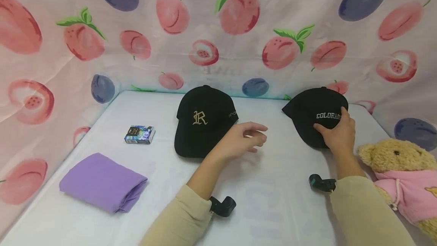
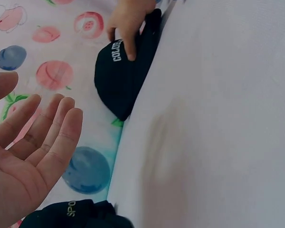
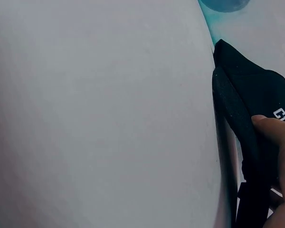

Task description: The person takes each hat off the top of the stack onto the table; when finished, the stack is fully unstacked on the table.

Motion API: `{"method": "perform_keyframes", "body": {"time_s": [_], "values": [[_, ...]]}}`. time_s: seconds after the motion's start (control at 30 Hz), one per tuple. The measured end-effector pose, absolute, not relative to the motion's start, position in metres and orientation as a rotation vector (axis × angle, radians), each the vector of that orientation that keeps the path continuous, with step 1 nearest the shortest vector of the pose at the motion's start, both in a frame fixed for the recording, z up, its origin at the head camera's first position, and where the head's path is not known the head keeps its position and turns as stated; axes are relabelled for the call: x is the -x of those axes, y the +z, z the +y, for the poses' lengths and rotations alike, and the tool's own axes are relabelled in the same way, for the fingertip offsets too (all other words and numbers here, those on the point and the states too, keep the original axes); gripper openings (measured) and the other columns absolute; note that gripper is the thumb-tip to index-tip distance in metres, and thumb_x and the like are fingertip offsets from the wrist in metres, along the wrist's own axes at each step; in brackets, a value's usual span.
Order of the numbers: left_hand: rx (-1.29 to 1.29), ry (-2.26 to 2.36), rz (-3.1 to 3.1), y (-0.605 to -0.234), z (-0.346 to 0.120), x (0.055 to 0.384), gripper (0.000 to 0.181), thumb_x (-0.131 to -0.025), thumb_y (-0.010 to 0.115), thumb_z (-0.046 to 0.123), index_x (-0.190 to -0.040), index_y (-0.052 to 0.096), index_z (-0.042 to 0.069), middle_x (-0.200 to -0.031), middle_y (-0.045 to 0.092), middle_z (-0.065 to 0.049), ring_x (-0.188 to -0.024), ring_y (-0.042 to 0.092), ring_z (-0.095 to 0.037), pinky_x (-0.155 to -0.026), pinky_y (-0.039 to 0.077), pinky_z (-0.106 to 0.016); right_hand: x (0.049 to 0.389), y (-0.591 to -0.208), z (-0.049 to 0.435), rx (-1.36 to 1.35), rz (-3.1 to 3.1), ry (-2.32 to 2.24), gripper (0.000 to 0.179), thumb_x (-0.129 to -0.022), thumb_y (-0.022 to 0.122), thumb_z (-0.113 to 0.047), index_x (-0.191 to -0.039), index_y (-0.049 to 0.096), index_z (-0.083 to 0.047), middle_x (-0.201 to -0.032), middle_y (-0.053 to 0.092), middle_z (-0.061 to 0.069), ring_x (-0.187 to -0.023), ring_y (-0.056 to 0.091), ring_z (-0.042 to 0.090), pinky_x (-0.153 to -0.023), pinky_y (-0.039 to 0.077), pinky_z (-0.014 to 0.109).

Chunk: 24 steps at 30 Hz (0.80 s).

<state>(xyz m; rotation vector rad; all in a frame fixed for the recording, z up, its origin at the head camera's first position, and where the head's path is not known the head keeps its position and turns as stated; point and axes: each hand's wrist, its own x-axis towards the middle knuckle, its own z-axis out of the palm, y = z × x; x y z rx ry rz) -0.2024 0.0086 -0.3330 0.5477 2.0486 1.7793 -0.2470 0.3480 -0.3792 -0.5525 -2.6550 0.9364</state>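
Observation:
On the right of the table, my right hand (image 1: 341, 130) grips a black baseball cap (image 1: 308, 111) with white "COLORADO" lettering. In the right wrist view the thumb (image 3: 270, 126) presses the cap's front, while the other fingers are mostly hidden. My left hand (image 1: 240, 139) hovers over the middle with relaxed, slightly bent fingers, and its palm shows in the left wrist view. Just behind and left of it sits another black cap (image 1: 201, 105) with a gold "R" emblem, partly covered by the hand and wrist.
A folded purple cloth (image 1: 102, 181) lies at the front left, with a small blue patterned box (image 1: 140, 134) behind it. At the right edge lies a teddy bear (image 1: 403, 185) in a pink top. A fruit-print curtain (image 1: 205, 14) backs the white table (image 1: 273, 208).

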Motion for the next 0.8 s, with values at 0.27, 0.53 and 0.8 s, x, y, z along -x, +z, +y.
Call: {"method": "perform_keyframes", "body": {"time_s": [0.27,0.53,0.8], "values": [[-0.533,1.820,2.047,-0.327,-0.006,0.201,0.035,-0.099,0.068,0.019,-0.133,0.067,0.009,-0.122,0.071,-0.015,-0.110,0.070,-0.032,-0.088,0.062,-0.034,0.247,-0.383,0.353,0.597,-2.639,0.913,0.099,-0.095,0.072,-0.029,-0.166,0.008,-0.005,-0.165,0.019,0.034,-0.152,0.022,0.053,-0.125,0.020,0.061],[-0.490,1.872,2.071,-0.324,-0.030,0.202,0.034,-0.100,0.067,0.019,-0.134,0.067,0.011,-0.125,0.071,-0.011,-0.113,0.070,-0.031,-0.090,0.061,-0.036,0.247,-0.379,0.355,0.738,-2.635,0.874,0.095,-0.097,0.068,-0.033,-0.166,0.008,-0.005,-0.168,0.018,0.030,-0.152,0.023,0.053,-0.120,0.022,0.069],[-0.496,1.915,2.088,-0.320,-0.049,0.207,0.036,-0.102,0.067,0.022,-0.136,0.064,0.011,-0.128,0.069,-0.011,-0.118,0.067,-0.033,-0.094,0.060,-0.037,0.249,-0.376,0.356,0.803,-2.626,0.845,0.088,-0.100,0.061,-0.030,-0.166,0.007,-0.005,-0.166,0.019,0.033,-0.148,0.026,0.059,-0.117,0.023,0.072]]}}
